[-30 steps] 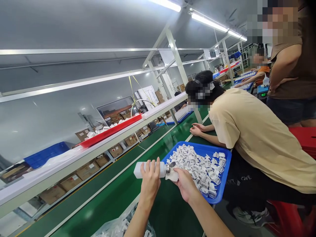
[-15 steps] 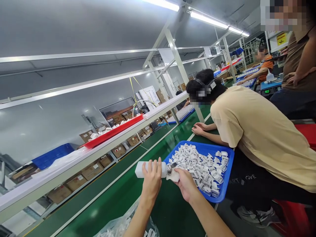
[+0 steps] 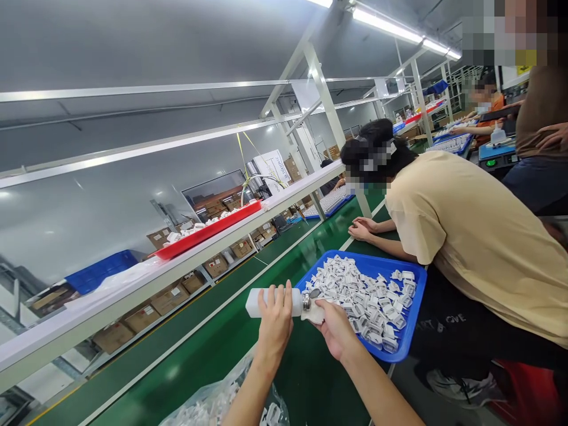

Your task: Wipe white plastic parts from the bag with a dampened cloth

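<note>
My left hand point(image 3: 275, 319) grips a white plastic bottle point(image 3: 257, 302) held on its side, its metal nozzle point(image 3: 307, 300) pointing right. My right hand point(image 3: 336, 329) holds a small white cloth or pad point(image 3: 313, 313) pressed against that nozzle. Both hands hover over the green conveyor belt point(image 3: 213, 349), just left of a blue tray point(image 3: 415, 313) heaped with several small white plastic parts point(image 3: 368, 296).
A person in a beige shirt point(image 3: 470, 236) leans on the belt beyond the tray. Another person point(image 3: 536, 136) stands at the right. A shelf point(image 3: 177, 260) with a red tray point(image 3: 208, 229) and a blue bin point(image 3: 104, 269) runs along the left. A clear bag of white parts point(image 3: 213, 405) lies near me.
The view has shifted slightly; my hands keep the bottle and pad together in the same pose. The standing person at the right has moved further right.
</note>
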{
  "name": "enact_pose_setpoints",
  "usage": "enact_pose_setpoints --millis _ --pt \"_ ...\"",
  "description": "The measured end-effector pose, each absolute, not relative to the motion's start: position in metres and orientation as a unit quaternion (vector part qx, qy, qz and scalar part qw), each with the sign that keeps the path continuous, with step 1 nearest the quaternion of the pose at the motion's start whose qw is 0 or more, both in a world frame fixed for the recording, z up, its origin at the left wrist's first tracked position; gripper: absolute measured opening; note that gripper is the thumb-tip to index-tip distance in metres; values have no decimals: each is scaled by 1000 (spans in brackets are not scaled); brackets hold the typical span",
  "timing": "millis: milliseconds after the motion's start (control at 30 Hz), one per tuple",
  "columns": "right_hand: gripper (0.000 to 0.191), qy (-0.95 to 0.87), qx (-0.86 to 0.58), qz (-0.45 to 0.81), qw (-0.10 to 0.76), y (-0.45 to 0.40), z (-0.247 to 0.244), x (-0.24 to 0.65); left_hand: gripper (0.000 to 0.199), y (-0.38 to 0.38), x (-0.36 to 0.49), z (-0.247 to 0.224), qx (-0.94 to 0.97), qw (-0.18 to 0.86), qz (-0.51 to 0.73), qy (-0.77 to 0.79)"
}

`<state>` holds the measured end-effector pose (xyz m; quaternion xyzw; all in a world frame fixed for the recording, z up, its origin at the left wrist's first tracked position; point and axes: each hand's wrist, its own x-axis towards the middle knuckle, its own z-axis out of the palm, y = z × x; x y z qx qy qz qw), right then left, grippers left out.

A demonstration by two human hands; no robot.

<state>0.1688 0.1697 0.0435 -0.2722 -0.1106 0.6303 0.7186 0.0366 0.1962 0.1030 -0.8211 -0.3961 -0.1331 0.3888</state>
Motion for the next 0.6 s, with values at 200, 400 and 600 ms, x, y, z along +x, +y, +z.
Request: enact_pose_setpoints --millis 200,400,600 --pt "24 -127 -262 636 715 168 46 169 71 202 32 95 -831 292 -197 -432" --pt "21 -147 -240 632 722 169 44 169 41 216 25 80 -819 128 -304 -469" --pt "21 -136 -250 633 720 173 40 168 37 223 20 65 -774 19 -368 -516"
